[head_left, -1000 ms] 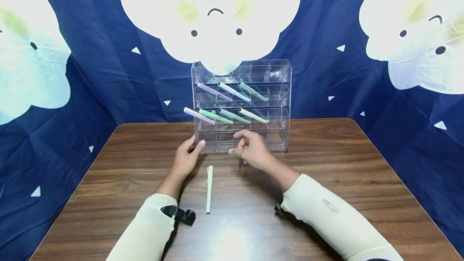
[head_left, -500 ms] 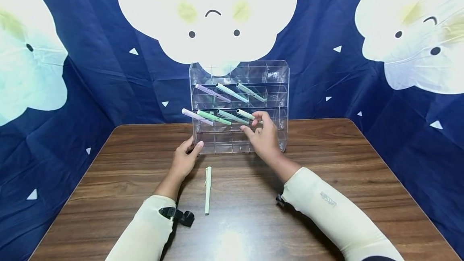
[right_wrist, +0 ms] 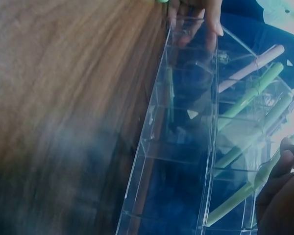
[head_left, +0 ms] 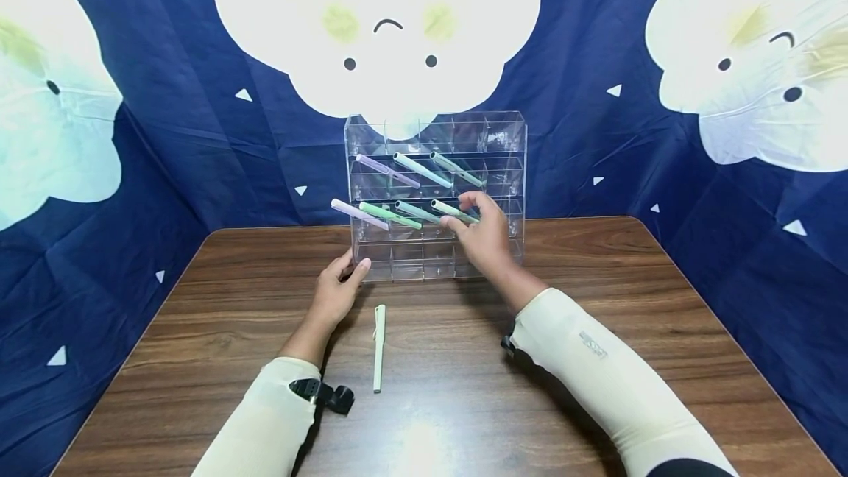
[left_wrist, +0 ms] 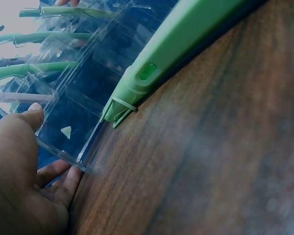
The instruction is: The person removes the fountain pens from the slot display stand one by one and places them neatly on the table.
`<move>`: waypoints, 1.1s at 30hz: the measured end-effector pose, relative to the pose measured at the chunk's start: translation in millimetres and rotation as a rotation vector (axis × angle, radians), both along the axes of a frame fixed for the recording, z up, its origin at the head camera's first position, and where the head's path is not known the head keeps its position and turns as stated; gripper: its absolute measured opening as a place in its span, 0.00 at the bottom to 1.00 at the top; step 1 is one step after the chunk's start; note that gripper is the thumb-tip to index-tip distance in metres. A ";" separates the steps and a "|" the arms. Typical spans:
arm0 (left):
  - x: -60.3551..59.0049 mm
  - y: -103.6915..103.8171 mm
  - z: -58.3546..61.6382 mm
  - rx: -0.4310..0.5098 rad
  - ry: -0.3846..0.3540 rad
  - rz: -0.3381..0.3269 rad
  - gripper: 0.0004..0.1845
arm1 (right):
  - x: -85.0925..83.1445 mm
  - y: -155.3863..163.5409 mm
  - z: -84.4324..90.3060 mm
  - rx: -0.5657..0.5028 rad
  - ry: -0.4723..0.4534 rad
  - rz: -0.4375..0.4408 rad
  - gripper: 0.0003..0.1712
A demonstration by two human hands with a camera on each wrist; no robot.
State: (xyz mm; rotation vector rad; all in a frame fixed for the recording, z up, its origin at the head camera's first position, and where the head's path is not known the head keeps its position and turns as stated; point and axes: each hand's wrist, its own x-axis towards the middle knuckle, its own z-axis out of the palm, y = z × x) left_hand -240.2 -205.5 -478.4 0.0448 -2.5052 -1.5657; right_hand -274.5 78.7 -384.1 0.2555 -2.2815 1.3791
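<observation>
Wooden table [head_left: 596, 330]: left hand [head_left: 336, 293] steadies clear rack [head_left: 503, 138], fingers relaxed; right hand [head_left: 486, 238] pinches pale-green pen [head_left: 450, 210], tip hidden.

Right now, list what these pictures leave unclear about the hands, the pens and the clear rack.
- Right hand: head view, fingers at the pale green pen; a firm pinch cannot be told. Right wrist view cuts the hand at the edge.
- Left hand: at the clear rack corner; its palm side is hidden.
- Rack's bottom row: reflections blur its contents.
- Pen on the table: left wrist view crops its far end.
</observation>
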 end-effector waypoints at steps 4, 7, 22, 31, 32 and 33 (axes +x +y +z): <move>0.0 -0.3 0.2 0.003 0.001 -0.001 0.31 | -6.0 0.7 -0.1 0.010 -0.013 -0.005 0.26; -0.2 -0.7 0.3 0.012 0.002 -0.006 0.31 | -8.9 0.3 -1.6 0.027 -0.043 -0.009 0.26; 1.7 -0.5 0.3 0.018 0.004 -0.012 0.31 | -14.0 -7.0 -9.0 0.005 -0.042 -0.002 0.24; 2.1 1.7 2.1 0.040 0.003 -0.020 0.30 | -16.4 -7.7 -10.4 -0.066 -0.059 -0.008 0.15; 2.2 1.5 2.1 0.039 0.001 -0.020 0.30 | -16.5 -7.5 -10.4 -0.072 -0.059 -0.009 0.15; 2.4 1.3 1.9 0.039 0.000 -0.020 0.31 | -16.4 -7.4 -10.4 -0.080 -0.060 -0.011 0.14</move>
